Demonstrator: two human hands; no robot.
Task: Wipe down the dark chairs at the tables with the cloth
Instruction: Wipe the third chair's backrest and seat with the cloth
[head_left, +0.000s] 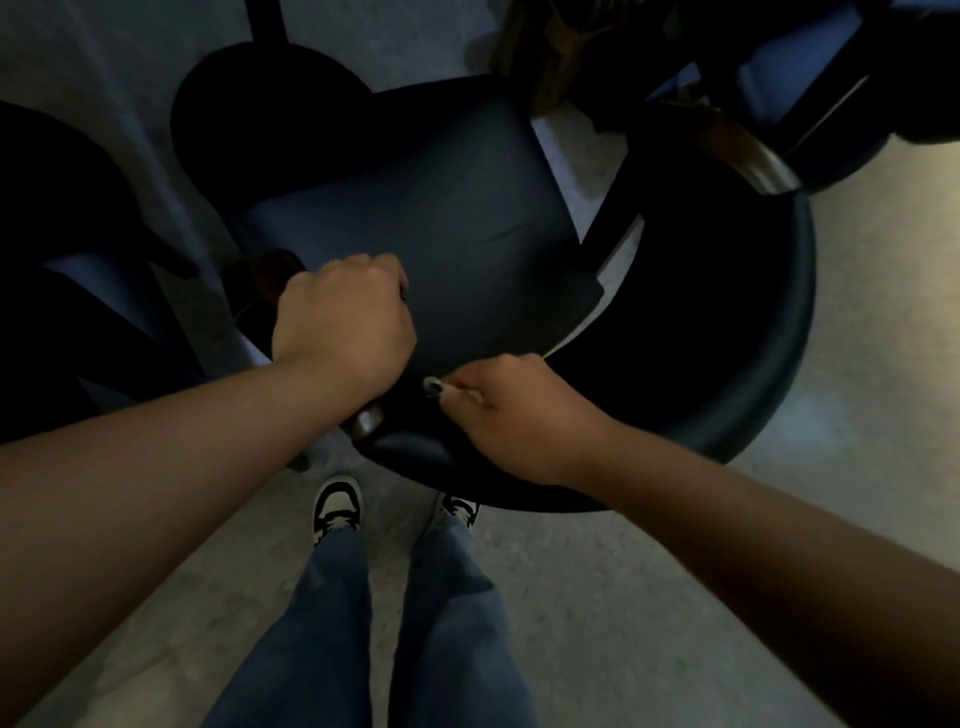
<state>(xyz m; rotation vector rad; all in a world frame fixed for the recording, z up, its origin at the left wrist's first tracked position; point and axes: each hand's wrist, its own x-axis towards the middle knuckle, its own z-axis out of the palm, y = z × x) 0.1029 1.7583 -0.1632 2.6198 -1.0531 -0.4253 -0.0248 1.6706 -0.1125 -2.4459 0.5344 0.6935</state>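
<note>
Dark blue padding is seen on the chair (457, 218), which is viewed from above and fills the middle of the picture. Its seat is flat and square, and a curved padded back (769, 322) is wrapped around the near and right side of it. The left hand (345, 317) is curled in a fist over the left end of the chair back, just where a shiny brown wooden part (366, 421) can be seen under the wrist. What is held inside that fist cannot be told. The right hand (511, 415) is curled too, and its fingers are pinched together against the near edge of the back, close beside the left hand. A cloth cannot be made out in the dim light. Below the hands, blue jeans (374, 623) and black and white shoes (337, 506) are seen on the grey floor (779, 415). A round black base (249, 104) with a dark post is seen beyond the seat. More dark chairs are partly seen at the left edge (62, 234) and at the top right corner (841, 78).
</note>
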